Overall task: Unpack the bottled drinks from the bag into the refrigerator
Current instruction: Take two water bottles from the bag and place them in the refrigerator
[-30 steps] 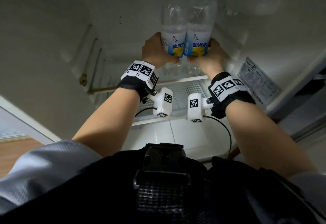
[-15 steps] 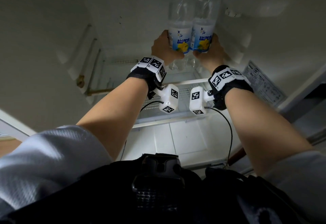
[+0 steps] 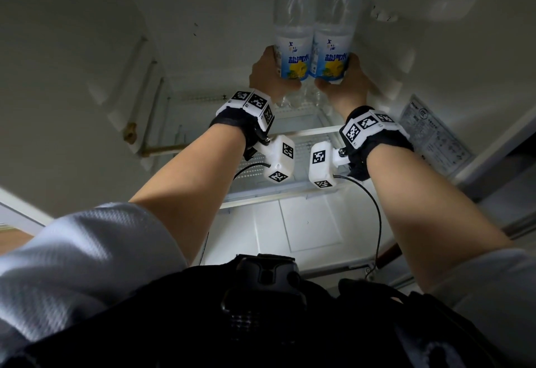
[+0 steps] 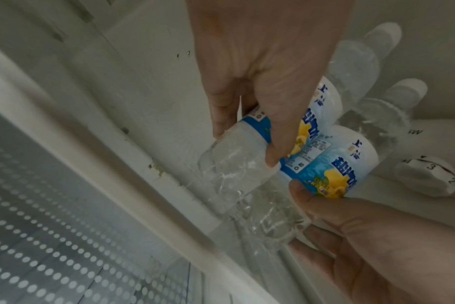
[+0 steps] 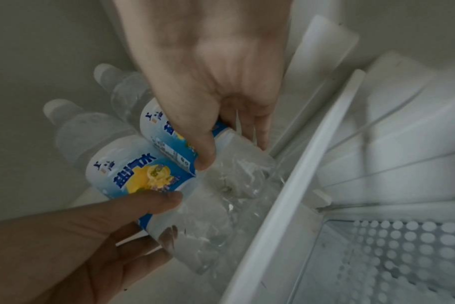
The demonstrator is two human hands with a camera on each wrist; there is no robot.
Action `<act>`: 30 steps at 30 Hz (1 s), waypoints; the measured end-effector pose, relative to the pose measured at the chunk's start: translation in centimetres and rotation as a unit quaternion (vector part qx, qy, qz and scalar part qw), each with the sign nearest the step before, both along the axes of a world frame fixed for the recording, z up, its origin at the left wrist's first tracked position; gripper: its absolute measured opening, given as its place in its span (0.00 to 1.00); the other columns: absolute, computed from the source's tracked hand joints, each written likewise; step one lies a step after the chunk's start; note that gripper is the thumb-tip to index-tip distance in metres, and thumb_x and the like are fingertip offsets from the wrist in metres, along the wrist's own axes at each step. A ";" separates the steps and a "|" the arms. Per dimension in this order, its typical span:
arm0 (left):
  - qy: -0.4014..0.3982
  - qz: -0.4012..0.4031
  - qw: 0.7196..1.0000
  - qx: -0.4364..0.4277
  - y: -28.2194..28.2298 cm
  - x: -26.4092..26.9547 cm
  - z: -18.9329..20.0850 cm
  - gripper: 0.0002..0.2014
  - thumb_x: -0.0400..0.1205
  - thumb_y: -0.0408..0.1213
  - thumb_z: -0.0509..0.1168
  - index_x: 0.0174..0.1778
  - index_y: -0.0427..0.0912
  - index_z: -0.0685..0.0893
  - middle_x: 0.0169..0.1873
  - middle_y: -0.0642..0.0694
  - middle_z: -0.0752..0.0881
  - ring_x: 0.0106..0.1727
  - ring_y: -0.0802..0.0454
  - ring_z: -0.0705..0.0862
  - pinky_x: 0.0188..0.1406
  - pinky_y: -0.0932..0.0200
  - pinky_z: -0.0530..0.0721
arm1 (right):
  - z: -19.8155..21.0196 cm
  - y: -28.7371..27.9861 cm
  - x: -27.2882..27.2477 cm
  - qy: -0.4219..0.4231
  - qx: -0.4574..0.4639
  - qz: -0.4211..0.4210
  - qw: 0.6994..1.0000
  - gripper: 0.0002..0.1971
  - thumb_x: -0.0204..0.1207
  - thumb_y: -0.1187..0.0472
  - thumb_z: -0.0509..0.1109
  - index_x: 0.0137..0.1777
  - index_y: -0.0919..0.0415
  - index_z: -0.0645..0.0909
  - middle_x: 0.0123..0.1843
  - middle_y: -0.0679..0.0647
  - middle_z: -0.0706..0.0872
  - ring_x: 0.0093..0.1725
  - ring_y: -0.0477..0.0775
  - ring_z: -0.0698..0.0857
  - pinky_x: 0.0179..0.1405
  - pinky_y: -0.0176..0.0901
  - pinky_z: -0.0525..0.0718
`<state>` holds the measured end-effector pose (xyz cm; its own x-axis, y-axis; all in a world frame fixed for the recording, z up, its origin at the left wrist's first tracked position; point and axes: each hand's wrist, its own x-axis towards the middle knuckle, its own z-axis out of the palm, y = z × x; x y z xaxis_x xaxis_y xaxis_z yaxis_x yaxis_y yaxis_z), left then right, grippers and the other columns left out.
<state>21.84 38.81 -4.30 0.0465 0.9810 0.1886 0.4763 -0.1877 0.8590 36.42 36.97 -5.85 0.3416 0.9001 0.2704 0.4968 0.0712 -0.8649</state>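
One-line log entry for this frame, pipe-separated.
phase: placing in fridge | left hand: grips left bottle | right hand: grips right bottle | bottles: side by side, touching | seated: cannot tell

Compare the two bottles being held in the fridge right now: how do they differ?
The left bottle is gripped by the left hand; the right bottle by the right hand. The right bottle stands nearer the fridge's right wall. Both are clear, white-capped, with matching blue-and-yellow labels, side by side and touching.

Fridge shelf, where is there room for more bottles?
The upper shelf looks bare left of the left hand, toward the left wall. The dotted shelf below also looks bare. It is crowded where both bottles stand together near the right wall.
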 end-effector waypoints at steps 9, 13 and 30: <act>-0.001 0.017 0.999 -0.037 -1.6 1.4 -1.5 0.39 0.74 0.32 0.73 0.78 0.32 0.60 0.78 0.37 0.66 0.80 0.44 0.66 0.76 0.57 0.69 | -1.0 -2.5 0.3 0.127 -0.022 -0.016 0.991 0.34 0.73 0.72 0.72 0.76 0.70 0.62 0.75 0.64 0.73 0.74 0.58 0.74 0.73 0.49 0.76; -0.011 0.027 1.000 0.001 -5.1 2.5 -1.9 0.39 0.78 0.29 0.67 0.82 0.33 0.53 0.83 0.34 0.53 0.85 0.41 0.50 0.82 0.57 0.53 | -0.8 -5.6 0.6 0.182 0.008 -0.008 0.983 0.24 0.74 0.79 0.65 0.70 0.74 0.69 0.56 0.56 0.80 0.55 0.52 0.82 0.57 0.44 0.83; -0.180 -0.244 0.949 -0.085 -30.0 7.8 -2.7 0.12 0.78 0.25 0.61 0.49 0.44 0.83 0.49 0.44 0.89 0.52 0.51 0.88 0.42 0.63 0.86 | 0.0 -36.7 4.7 0.196 -0.024 0.010 0.980 0.11 0.77 0.74 0.66 0.58 0.71 0.81 0.53 0.68 0.88 0.49 0.55 0.90 0.50 0.37 0.89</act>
